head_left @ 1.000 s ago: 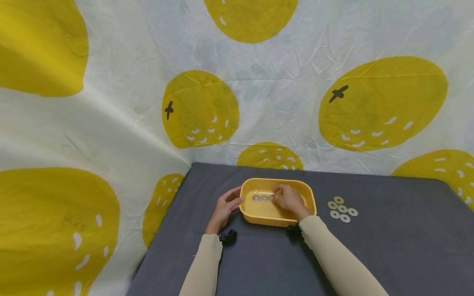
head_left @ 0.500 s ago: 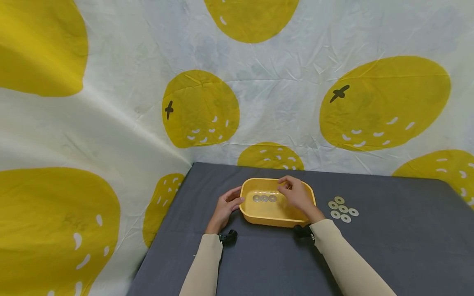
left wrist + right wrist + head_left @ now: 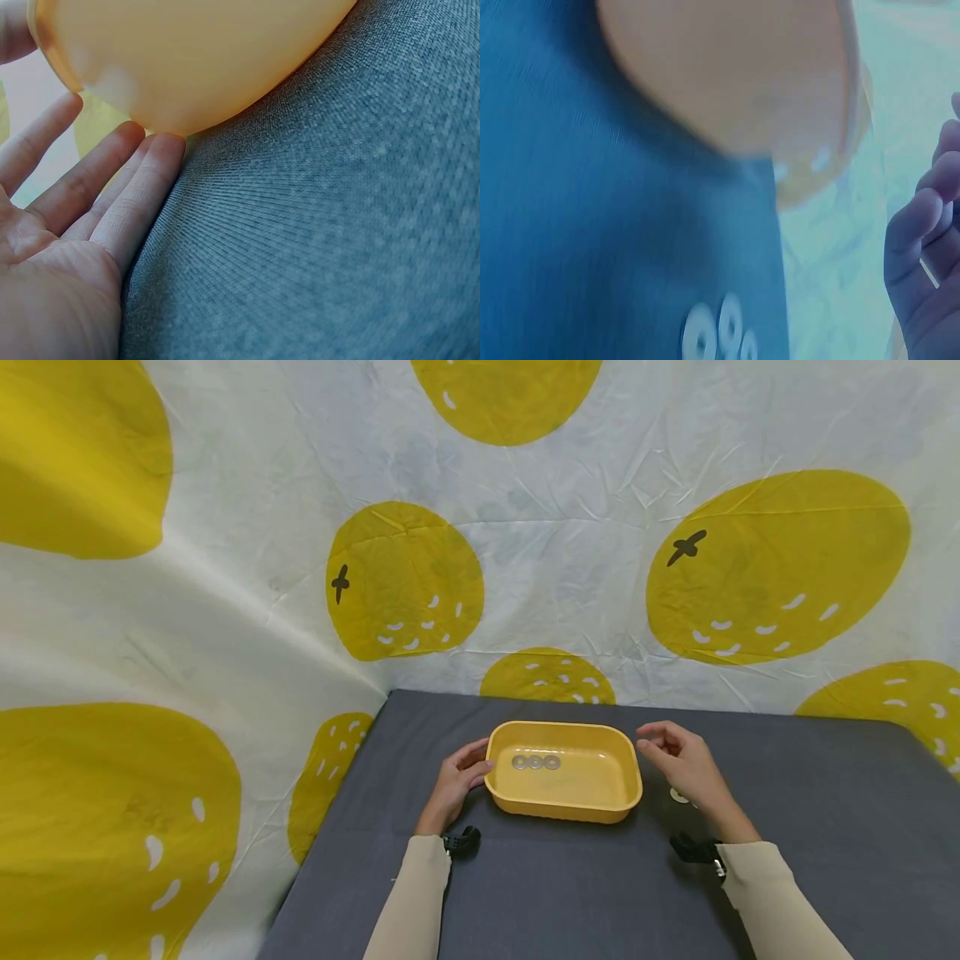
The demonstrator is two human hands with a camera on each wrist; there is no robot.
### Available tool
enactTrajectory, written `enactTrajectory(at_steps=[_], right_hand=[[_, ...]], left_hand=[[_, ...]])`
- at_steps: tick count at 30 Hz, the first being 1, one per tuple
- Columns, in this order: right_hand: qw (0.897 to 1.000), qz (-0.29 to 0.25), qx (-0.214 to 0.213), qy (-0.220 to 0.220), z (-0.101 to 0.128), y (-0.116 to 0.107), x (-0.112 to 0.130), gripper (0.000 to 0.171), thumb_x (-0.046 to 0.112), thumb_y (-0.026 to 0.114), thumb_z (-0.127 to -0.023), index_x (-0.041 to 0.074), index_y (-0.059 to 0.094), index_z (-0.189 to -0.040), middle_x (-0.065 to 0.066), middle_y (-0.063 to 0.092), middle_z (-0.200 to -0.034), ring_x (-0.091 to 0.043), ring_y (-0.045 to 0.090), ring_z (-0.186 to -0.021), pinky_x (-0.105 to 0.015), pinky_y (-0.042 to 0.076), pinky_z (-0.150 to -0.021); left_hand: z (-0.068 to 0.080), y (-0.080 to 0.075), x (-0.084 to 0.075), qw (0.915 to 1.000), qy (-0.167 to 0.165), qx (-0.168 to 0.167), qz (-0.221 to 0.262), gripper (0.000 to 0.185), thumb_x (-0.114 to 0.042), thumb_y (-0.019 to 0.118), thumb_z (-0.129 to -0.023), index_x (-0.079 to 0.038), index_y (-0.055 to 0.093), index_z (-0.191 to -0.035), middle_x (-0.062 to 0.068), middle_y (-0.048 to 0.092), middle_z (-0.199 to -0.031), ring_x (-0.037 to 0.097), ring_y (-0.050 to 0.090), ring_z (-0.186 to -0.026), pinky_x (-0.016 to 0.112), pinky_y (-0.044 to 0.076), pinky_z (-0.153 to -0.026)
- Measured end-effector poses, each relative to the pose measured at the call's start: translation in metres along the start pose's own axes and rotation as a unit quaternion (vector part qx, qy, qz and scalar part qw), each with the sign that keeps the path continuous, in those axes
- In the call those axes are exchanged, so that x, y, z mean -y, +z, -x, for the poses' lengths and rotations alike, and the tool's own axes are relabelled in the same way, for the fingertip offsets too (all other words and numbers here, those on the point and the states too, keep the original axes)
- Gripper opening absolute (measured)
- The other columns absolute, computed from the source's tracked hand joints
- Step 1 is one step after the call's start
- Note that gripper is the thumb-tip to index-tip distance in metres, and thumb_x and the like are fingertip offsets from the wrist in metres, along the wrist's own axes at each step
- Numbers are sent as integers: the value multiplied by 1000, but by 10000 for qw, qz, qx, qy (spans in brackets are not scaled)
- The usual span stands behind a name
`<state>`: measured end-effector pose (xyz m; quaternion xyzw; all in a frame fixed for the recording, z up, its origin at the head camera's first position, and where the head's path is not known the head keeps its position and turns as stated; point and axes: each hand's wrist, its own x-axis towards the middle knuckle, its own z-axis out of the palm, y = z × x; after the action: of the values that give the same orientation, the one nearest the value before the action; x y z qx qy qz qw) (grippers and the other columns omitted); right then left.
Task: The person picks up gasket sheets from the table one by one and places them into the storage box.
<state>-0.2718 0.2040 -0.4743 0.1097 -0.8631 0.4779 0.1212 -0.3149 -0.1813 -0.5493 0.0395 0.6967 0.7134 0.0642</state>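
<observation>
A yellow plastic tub (image 3: 564,793) stands on the grey cloth-covered table (image 3: 525,893). Three metal washers (image 3: 535,762) lie in a row inside it, toward its left end. My left hand (image 3: 474,760) rests on the table with straight fingers (image 3: 120,195) touching the tub's (image 3: 187,60) left wall. My right hand (image 3: 660,745) hovers just right of the tub with loosely curled fingers (image 3: 922,240) and nothing in it. Loose washers (image 3: 720,334) lie on the table under that hand. The head view shows only one washer (image 3: 678,795) beside the wrist.
A white sheet with large yellow fruit prints (image 3: 405,581) hangs behind the table and along its left side. The table's left edge (image 3: 330,827) runs close to my left arm. Bare grey cloth (image 3: 840,793) stretches to the right of the loose washers.
My right hand has lifted out of the tub and moved right, over the loose washers, leaving a third washer in the row. The left hand has not moved.
</observation>
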Motion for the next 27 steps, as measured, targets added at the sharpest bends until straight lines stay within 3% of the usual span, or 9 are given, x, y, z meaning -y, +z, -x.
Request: enactTrajectory(at_steps=[3,7,19,23,27], right_hand=[[9998,99,-112,95,8,-15,-12,29,25,65,-102,4,67,-122,6,63,-78,-21,54,-60,-27,45,-52],[9987,336,-234,293,15,-30,-26,32,28,64,-103,4,66,-124,10,62,-76,-20,54,-61,-27,44,-52],[9921,649,-307,1025,29,-58,-58,37,27,63,-102,-2,64,-127,1,65,-79,-14,56,-62,-27,46,-54],[9887,959,-262,1123,33,-61,-67,37,25,64,-102,-4,65,-125,-8,65,-81,-9,52,-61,-27,43,-53],[9829,1434,-132,1144,35,-64,-75,34,23,63,-102,-4,66,-122,-8,64,-84,-7,50,-62,-27,41,-54]], left_hand=[[0,0,0,10000,-2,2,4,50,-20,72,-96,-21,59,-145,15,63,-139,21,66,-117,35,59,-96],[1,0,-1,10000,-26,-24,4,50,-18,71,-97,-22,60,-144,15,63,-138,21,66,-117,35,59,-97],[2,0,-2,10000,-33,-39,26,49,-20,73,-96,-22,61,-144,13,64,-137,20,67,-118,35,59,-96],[2,0,-3,10000,-18,-20,10,50,-21,73,-96,-22,60,-144,13,64,-137,20,67,-118,35,59,-97],[1,0,-4,10000,-39,-6,-7,48,-20,72,-96,-25,61,-143,11,64,-137,20,66,-118,34,58,-97]])
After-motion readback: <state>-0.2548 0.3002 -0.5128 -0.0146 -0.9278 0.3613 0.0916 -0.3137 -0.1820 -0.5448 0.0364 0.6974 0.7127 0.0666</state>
